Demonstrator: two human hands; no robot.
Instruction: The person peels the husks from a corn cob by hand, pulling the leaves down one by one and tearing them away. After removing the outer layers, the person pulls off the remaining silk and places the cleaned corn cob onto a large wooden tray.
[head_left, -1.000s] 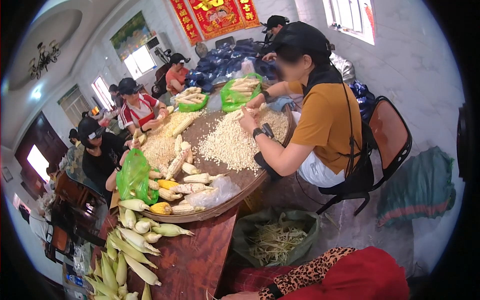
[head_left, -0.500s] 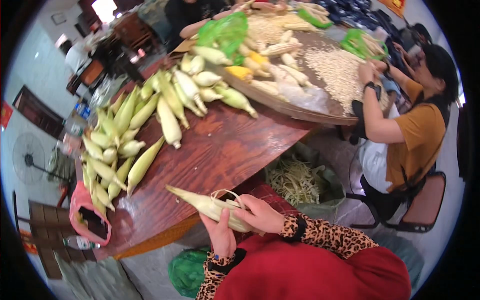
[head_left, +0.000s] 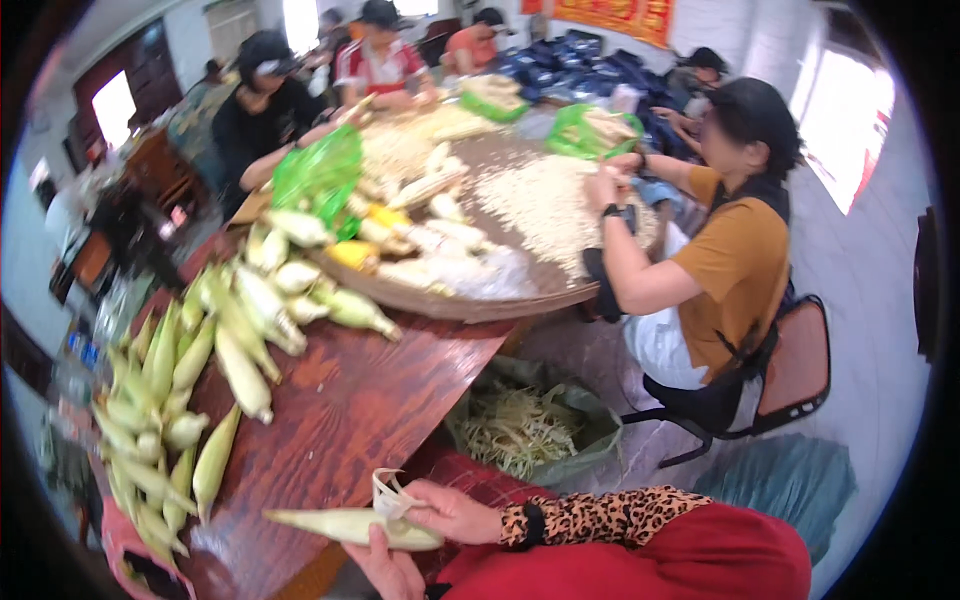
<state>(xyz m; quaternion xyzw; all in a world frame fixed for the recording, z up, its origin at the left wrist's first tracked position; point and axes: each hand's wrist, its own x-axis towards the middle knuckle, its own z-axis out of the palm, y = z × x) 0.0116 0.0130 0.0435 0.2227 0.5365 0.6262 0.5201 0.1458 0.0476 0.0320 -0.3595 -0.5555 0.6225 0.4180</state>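
An ear of corn (head_left: 335, 523), wrapped in pale green husk, lies across my hands over the table's near edge, its pointed tip to the left. My left hand (head_left: 388, 572) grips it from below with the thumb on top. At the thicker right end, my right hand (head_left: 458, 512) pinches a peeled strip of husk (head_left: 386, 488) that loops up above the ear. The right fingertips are partly hidden behind that strip. Many unpeeled ears (head_left: 160, 400) are heaped along the left of the reddish wooden table (head_left: 345, 400), several with green husk on.
A large round tray (head_left: 440, 305) at the back holds loose kernels (head_left: 530, 205), ears and a green plastic bag (head_left: 318, 180). A sack of husk scraps (head_left: 520, 425) stands on the floor beyond my right hand. A person in an orange-brown top (head_left: 740, 260) sits right; others sit behind.
The view has tilted up and turned right, so more of the room shows. My hands still hold the ear, and the husk strip now stands up in a tighter loop.
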